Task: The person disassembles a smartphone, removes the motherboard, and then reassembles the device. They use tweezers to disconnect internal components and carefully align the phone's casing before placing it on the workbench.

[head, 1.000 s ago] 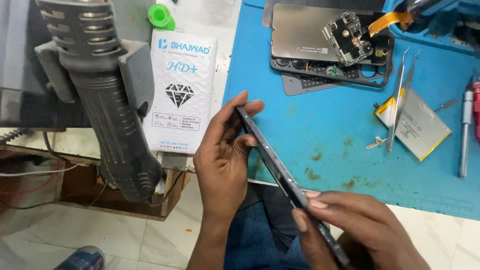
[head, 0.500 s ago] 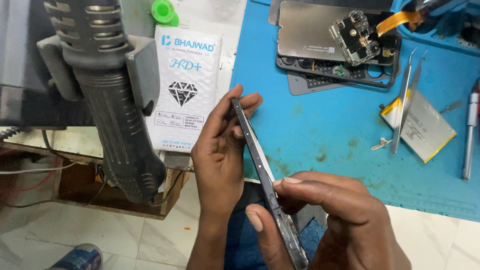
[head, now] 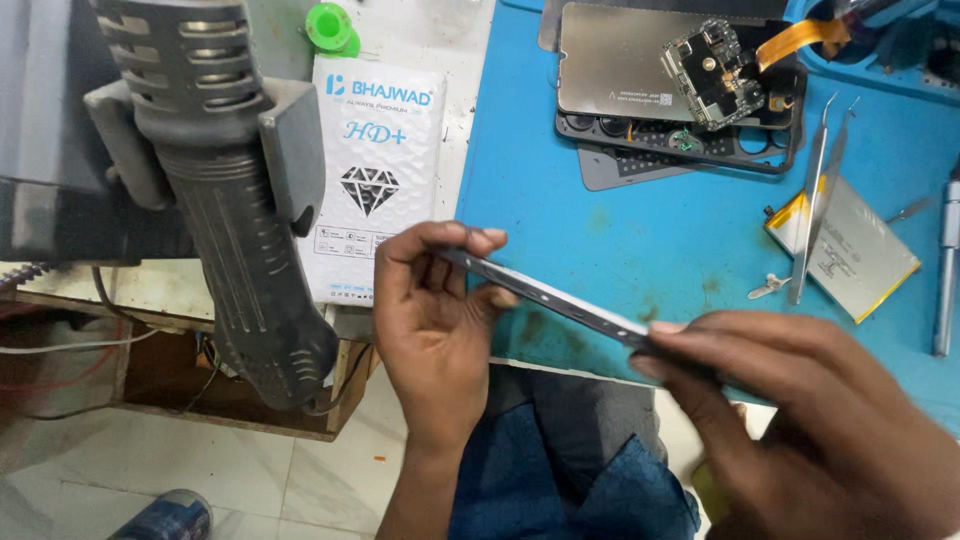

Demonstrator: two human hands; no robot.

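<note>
head cam, mid-frame: thin phone frame (head: pixel 560 300) held edge-on so its side faces up | left hand (head: pixel 430 320) pinching the upper-left end | right hand (head: pixel 800 420), lower right, clamped on the other end, blurry so exact finger placement's a guess | heat gun (head: pixel 230 200) parked left in its holder, tweezers (head: pixel 815 190) on blue mat (head: pixel 620 230), in reach

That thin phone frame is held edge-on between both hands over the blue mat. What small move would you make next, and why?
Probably tip the phone frame flat, so its face shows. Right now the left hand pinches one end and the right hand grips the other, and only its narrow edge faces the camera. The blue mat lies just beyond the frame, should it need setting down.
</note>
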